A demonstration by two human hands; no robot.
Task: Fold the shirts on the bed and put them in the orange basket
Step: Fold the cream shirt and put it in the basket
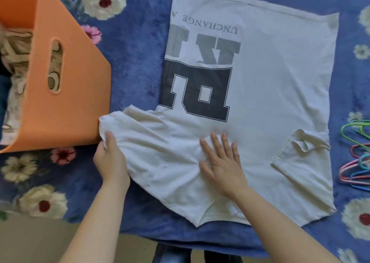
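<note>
A white T-shirt (270, 78) with dark block letters lies spread on the bed, collar toward me. Its right sleeve is folded in over the body. My left hand (109, 158) grips the edge of the left sleeve, thumb on top and fingers under the cloth, close to the orange basket (80, 86). My right hand (222, 160) presses flat on the shirt's chest with fingers spread. The basket stands at the left and holds folded patterned clothes.
A blue flowered blanket (136, 58) covers the bed. Several coloured plastic hangers (358, 156) lie at the right edge. The bed's near edge runs along the bottom, with floor (30, 242) below it at the left.
</note>
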